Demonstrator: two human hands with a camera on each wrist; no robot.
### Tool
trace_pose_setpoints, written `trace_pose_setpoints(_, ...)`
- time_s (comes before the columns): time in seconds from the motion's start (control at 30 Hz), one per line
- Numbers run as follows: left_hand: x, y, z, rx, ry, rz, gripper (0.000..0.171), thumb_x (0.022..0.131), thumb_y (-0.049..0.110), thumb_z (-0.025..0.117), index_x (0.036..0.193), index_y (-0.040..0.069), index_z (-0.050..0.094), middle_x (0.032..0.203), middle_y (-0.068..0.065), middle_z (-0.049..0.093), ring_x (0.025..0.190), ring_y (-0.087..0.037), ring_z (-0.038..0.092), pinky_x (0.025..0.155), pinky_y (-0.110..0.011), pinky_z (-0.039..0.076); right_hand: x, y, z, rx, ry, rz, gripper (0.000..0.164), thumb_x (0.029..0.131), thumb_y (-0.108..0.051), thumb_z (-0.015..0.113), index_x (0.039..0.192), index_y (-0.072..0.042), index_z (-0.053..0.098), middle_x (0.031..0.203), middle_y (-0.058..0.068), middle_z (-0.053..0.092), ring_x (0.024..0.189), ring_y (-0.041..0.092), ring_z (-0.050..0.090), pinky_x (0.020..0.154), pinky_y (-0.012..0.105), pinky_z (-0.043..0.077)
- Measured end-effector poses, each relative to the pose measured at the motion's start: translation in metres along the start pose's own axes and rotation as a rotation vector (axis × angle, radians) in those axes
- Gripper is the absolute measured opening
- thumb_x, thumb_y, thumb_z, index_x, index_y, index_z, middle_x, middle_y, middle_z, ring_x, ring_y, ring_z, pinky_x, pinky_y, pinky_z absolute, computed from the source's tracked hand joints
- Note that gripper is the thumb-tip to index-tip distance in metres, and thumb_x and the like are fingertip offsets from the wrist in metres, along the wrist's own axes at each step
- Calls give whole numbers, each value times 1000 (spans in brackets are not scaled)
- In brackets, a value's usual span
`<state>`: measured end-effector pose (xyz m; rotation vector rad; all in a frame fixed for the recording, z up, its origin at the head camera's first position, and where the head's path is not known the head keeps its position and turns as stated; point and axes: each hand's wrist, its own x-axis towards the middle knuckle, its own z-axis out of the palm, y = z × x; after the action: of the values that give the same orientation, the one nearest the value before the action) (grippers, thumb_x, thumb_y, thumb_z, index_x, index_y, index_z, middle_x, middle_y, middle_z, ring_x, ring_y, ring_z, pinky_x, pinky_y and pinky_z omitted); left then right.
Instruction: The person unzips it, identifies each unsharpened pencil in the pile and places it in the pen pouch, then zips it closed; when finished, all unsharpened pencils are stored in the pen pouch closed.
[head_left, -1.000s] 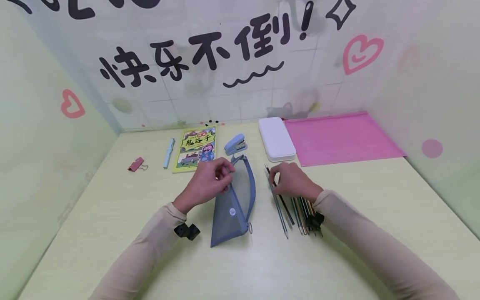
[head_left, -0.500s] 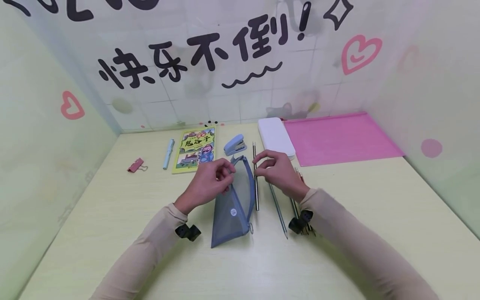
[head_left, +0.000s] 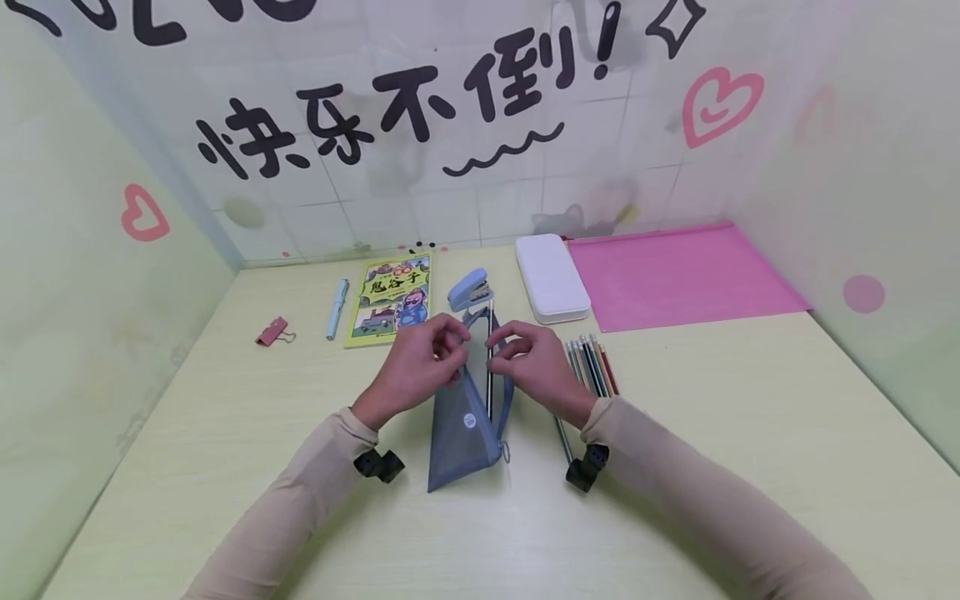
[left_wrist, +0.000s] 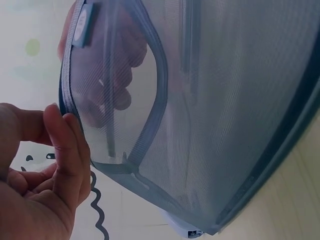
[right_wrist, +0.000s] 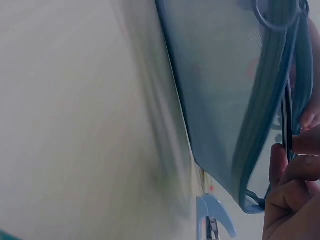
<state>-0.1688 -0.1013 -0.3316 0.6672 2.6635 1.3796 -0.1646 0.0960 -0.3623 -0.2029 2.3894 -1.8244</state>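
Note:
My left hand pinches one zip edge of a blue-grey mesh pencil pouch, whose mouth gapes toward the right. My right hand pinches a dark, slim pencil between thumb and fingers, upright in that mouth between the two zip edges. Whether a second pencil is with it, I cannot tell. In the right wrist view the pencil runs along the inside of the zip. Through the mesh in the left wrist view, long thin shapes show in the pouch.
A bunch of several pencils lies right of my right hand, and a single pencil sits partly under that wrist. Behind are a blue stapler, white case, pink sheet, yellow book, blue pen and red binder clip.
From the pencils at the right, my right hand has picked up the dark pencil and moved left with it into the pouch's mouth. My left hand has kept its grip on the pouch.

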Motion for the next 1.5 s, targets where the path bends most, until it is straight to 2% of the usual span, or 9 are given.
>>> trace_pose_setpoints(0.27,0,1,1,-1,7,12,21,93,7,58,111,-3,63,78,-11,67,56,-14,62,56,-27,58,-9,0,7,-76,-44,-34,22,84,-9,70,107,-7,70,81,10,76,75,25,69,63,26,48)
trace_pose_setpoints(0.53,-2,1,3,2,3,29,17,92,5,57,107,-1,64,77,-11,66,56,-13,62,54,-27,57,-8,0,4,-192,-81,-89,21,87,-12,72,108,-10,71,83,8,77,79,23,74,64,26,53)
trace_pose_setpoints(0.63,-2,1,2,8,11,19,16,92,6,58,106,0,64,77,-10,66,56,-13,62,54,-27,57,-7,-2,-9,-246,-57,-95,23,88,-15,72,110,-11,70,85,7,77,80,22,74,62,26,52)
trace_pose_setpoints(0.83,-2,0,1,13,31,17,15,91,4,57,104,1,65,77,-10,66,55,-13,62,54,-27,57,-5,-1,-53,-324,-13,-76,20,89,-17,70,107,-11,70,87,13,76,84,33,72,61,28,49)
trace_pose_setpoints(0.93,-2,1,1,15,26,12,15,91,5,57,104,2,65,77,-10,66,56,-14,61,54,-27,57,-4,6,-77,-389,-68,-50,15,90,-18,70,103,-10,70,86,15,76,80,31,71,60,28,48)
trace_pose_setpoints(1.1,-3,3,0,23,16,4,15,92,5,58,105,2,65,77,-9,65,56,-14,61,54,-26,56,-5,20,-107,-518,-262,-9,12,92,-21,69,97,-10,71,78,9,75,58,15,57,50,26,43)
trace_pose_setpoints(1.2,-4,3,0,28,11,4,15,92,5,58,105,2,65,77,-9,65,56,-13,60,54,-26,56,-7,25,-118,-555,-319,-10,13,92,-20,68,98,-8,72,76,6,74,54,13,51,47,27,41)
trace_pose_setpoints(1.37,-3,2,1,30,5,6,15,91,5,58,104,2,65,76,-9,64,56,-14,60,54,-26,56,-12,33,-125,-588,-264,-75,15,86,-14,74,99,-7,73,76,4,74,65,14,63,59,26,47)
trace_pose_setpoints(1.5,-2,2,1,35,7,11,15,91,6,58,104,3,66,75,-8,64,55,-14,60,53,-26,56,-15,40,-124,-579,-239,-95,16,82,-10,78,96,-7,73,74,2,72,66,11,63,59,23,48)
